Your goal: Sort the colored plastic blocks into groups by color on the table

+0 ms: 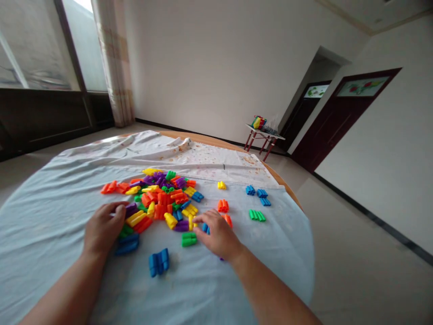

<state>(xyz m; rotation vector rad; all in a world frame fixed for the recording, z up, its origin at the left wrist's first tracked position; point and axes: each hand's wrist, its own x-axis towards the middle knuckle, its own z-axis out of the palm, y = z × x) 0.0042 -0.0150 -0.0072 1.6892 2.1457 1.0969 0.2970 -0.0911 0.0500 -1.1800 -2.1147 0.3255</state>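
A pile of colourful plastic tube-shaped building blocks [162, 198] lies on the cloth in front of me. At the pile's left edge, my left hand [104, 228] is curled with thumb and fingers closed at a purple block [131, 209]. My right hand [218, 232] reaches in from the right, its thumb and index finger closing at a small yellow block [191, 222]. Just below those fingertips lies a green block [188, 239]. A blue block [205, 228] and an orange block [227, 220] are partly hidden by my right hand.
Separate blocks lie on the right: blue ones [262, 193], green [257, 215], orange [223, 206] and yellow [221, 185]. A blue block [158, 262] sits nearer me. The round table wears a rumpled light-blue cloth [61, 212]. A small side table [265, 132] stands by the wall.
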